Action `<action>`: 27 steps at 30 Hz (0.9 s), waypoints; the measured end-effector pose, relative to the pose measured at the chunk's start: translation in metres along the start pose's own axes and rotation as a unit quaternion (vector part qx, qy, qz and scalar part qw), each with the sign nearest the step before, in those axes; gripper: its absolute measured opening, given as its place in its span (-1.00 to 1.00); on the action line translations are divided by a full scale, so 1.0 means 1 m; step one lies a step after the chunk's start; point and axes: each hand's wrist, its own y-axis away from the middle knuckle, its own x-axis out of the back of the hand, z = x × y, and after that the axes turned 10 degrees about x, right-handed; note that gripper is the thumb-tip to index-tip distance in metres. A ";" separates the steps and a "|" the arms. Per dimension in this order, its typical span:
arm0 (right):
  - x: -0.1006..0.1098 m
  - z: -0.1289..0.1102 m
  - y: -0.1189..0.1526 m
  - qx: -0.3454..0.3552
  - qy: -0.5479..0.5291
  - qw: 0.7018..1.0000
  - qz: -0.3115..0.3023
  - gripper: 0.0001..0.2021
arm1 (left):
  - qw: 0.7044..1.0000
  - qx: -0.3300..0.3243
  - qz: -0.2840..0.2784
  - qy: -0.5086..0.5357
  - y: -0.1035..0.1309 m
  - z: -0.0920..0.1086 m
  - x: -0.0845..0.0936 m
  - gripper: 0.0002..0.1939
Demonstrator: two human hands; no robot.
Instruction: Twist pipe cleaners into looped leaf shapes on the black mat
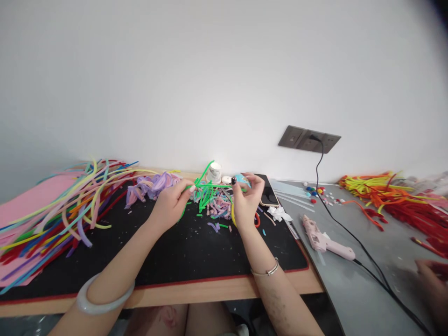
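Observation:
My left hand (171,205) is pinched on a bundle of green pipe cleaners (206,198), just above the black mat (196,254). Several strands of the bundle stick up or hang down beyond my fingertips. One green strand (222,185) stretches sideways across to my right hand (248,200), whose thumb and fingers are closed at its far end. Below and between the hands lies a pile of short cut pipe cleaner pieces (219,208) in pink, purple and blue. A yellow loop (233,214) is partly hidden behind my right hand.
Long coloured pipe cleaners (70,210) cover the mat's left side, beside purple bent ones (154,185). A paper cup (214,172) and a phone (269,195) stand behind. Rightward lie a corded glue gun (327,243), pom-poms (315,191), red pipe cleaners (413,210) and another person's hand (432,280).

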 end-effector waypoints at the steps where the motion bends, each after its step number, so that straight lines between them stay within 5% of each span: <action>1: 0.001 0.003 -0.002 -0.015 -0.021 0.999 0.033 -0.66 | 0.998 0.020 0.001 0.055 0.000 0.001 0.001 -0.73; 3: 0.002 0.009 -0.006 -0.067 -0.064 0.995 0.023 -0.62 | 0.981 0.071 -0.027 0.180 -0.001 0.002 0.002 -0.75; 7: 0.000 0.017 -0.004 -0.176 -0.147 0.952 -0.203 -0.66 | 0.891 0.149 -0.153 0.401 -0.002 0.001 0.005 -0.76; 10: -0.004 0.012 0.004 -0.191 -0.175 0.908 -0.330 -0.64 | 0.826 0.189 -0.263 0.461 0.000 0.002 0.007 -0.74; 14: -0.006 -0.001 0.011 -0.150 -0.118 0.911 -0.367 -0.74 | 0.772 0.247 -0.362 0.459 0.003 0.004 0.005 -0.73; 18: -0.004 -0.008 0.008 -0.058 -0.022 0.911 -0.407 -0.90 | 0.745 0.279 -0.402 0.453 0.004 0.003 -0.001 -0.70; 27: -0.003 -0.005 0.008 0.004 0.010 0.901 -0.434 -0.76 | 0.730 0.303 -0.446 0.419 0.002 -0.001 -0.002 -0.73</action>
